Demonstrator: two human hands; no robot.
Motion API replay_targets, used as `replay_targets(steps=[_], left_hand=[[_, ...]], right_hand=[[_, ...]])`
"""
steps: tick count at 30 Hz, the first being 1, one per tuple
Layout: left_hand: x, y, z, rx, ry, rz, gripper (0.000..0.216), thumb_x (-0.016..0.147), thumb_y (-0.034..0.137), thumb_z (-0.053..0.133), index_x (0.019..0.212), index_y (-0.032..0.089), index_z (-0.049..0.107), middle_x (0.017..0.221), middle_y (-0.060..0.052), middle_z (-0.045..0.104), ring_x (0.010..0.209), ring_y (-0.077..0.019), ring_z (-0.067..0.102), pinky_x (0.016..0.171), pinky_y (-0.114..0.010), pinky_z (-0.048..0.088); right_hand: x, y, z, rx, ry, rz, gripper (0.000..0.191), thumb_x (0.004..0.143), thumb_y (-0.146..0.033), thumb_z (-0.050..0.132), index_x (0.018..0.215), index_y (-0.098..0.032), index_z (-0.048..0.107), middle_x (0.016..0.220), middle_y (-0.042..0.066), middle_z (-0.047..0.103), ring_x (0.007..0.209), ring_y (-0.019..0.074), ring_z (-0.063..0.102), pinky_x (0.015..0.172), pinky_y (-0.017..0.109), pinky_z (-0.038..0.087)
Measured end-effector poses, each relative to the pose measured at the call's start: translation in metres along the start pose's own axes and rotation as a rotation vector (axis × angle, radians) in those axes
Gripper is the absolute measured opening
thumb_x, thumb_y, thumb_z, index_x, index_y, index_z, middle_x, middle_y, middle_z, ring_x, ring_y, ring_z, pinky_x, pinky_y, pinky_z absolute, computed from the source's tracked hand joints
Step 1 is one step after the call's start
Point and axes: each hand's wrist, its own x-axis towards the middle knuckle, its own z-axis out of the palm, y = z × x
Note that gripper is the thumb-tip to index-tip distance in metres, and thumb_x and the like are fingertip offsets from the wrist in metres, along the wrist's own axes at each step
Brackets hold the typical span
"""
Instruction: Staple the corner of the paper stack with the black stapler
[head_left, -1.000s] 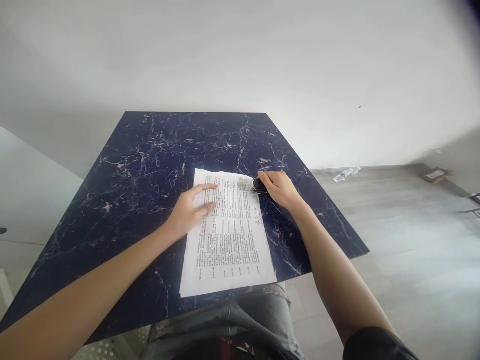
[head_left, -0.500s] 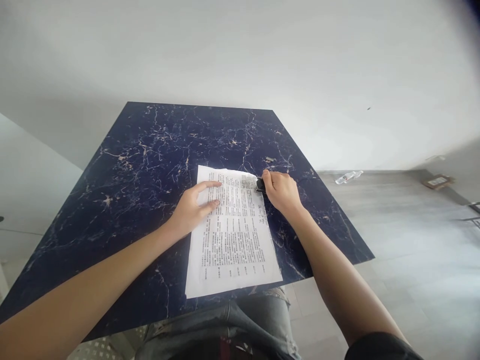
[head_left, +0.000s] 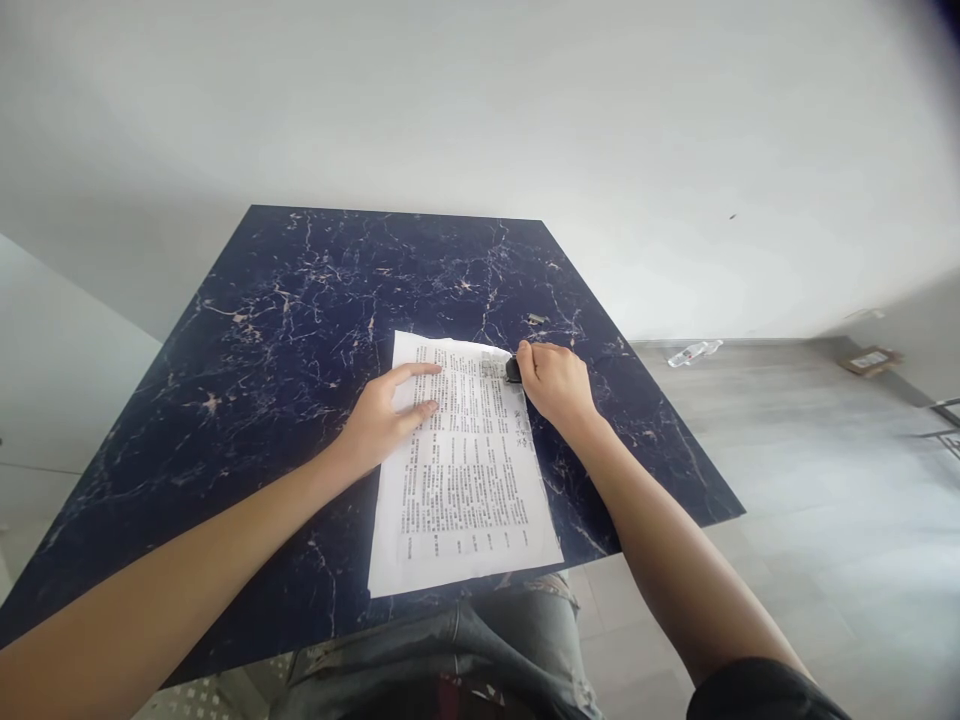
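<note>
A printed sheet of paper [head_left: 461,470] lies on the dark blue marbled table [head_left: 300,320], reaching its near edge. My left hand [head_left: 384,417] rests flat on the sheet's upper left part, fingers spread. My right hand [head_left: 553,380] is closed over a small black object [head_left: 513,370] at the sheet's upper right corner; most of that object is hidden under my fingers.
A small pale scrap [head_left: 537,320] lies on the table just beyond my right hand. On the grey floor to the right lie a plastic bottle [head_left: 691,352] by the wall and a flat cardboard piece [head_left: 870,360]. My knees in jeans [head_left: 480,640] are under the table's near edge.
My right hand with the black object has shifted slightly left onto the paper's corner. The left hand and the sheet have stayed put; the camera view has tilted a little.
</note>
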Motion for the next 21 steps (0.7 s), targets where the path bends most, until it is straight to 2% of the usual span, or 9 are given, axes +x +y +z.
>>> replay_targets(steps=[5, 8, 13, 17, 21], left_hand=[[0.000, -0.001, 0.000, -0.004, 0.000, 0.008, 0.039, 0.090, 0.025, 0.072, 0.129, 0.024, 0.071, 0.141, -0.007, 0.069, 0.135, -0.0288, 0.061, 0.122, -0.055, 0.041], [0.001, -0.002, 0.000, -0.008, -0.007, 0.015, 0.040, 0.090, 0.026, 0.072, 0.130, 0.024, 0.071, 0.141, -0.008, 0.069, 0.136, -0.0298, 0.061, 0.122, -0.056, 0.041], [0.002, -0.003, 0.001, 0.002, -0.001, 0.014, 0.041, 0.089, 0.025, 0.073, 0.130, 0.024, 0.071, 0.140, -0.009, 0.070, 0.134, -0.0308, 0.062, 0.121, -0.057, 0.042], [0.003, -0.004, 0.002, -0.010, 0.006, 0.016, 0.041, 0.088, 0.024, 0.074, 0.129, 0.024, 0.072, 0.138, -0.009, 0.070, 0.131, -0.0315, 0.064, 0.119, -0.057, 0.044], [0.003, -0.006, 0.002, -0.007, 0.014, 0.035, 0.040, 0.088, 0.024, 0.074, 0.128, 0.024, 0.072, 0.138, -0.009, 0.071, 0.131, -0.0319, 0.063, 0.119, -0.056, 0.043]], right_hand=[[-0.002, -0.006, 0.002, -0.068, 0.021, -0.042, 0.059, 0.110, -0.038, 0.029, 0.064, -0.020, 0.062, 0.067, 0.010, 0.064, 0.065, 0.0222, 0.060, 0.075, 0.039, 0.043], [-0.003, -0.008, 0.003, -0.148, 0.030, -0.073, 0.058, 0.111, -0.035, 0.029, 0.070, -0.019, 0.067, 0.073, 0.010, 0.068, 0.074, 0.0235, 0.063, 0.079, 0.039, 0.042], [-0.004, -0.013, 0.005, -0.285, -0.007, -0.149, 0.060, 0.112, -0.032, 0.026, 0.083, -0.016, 0.075, 0.085, 0.011, 0.073, 0.082, 0.0245, 0.063, 0.080, 0.039, 0.038], [-0.005, -0.018, 0.013, -0.398, -0.017, -0.180, 0.060, 0.112, -0.031, 0.025, 0.086, -0.012, 0.077, 0.090, 0.017, 0.073, 0.087, 0.0286, 0.062, 0.081, 0.042, 0.037], [-0.003, -0.016, 0.015, -0.369, -0.021, -0.184, 0.059, 0.112, -0.031, 0.025, 0.085, -0.013, 0.074, 0.089, 0.017, 0.072, 0.089, 0.0298, 0.062, 0.081, 0.042, 0.037]])
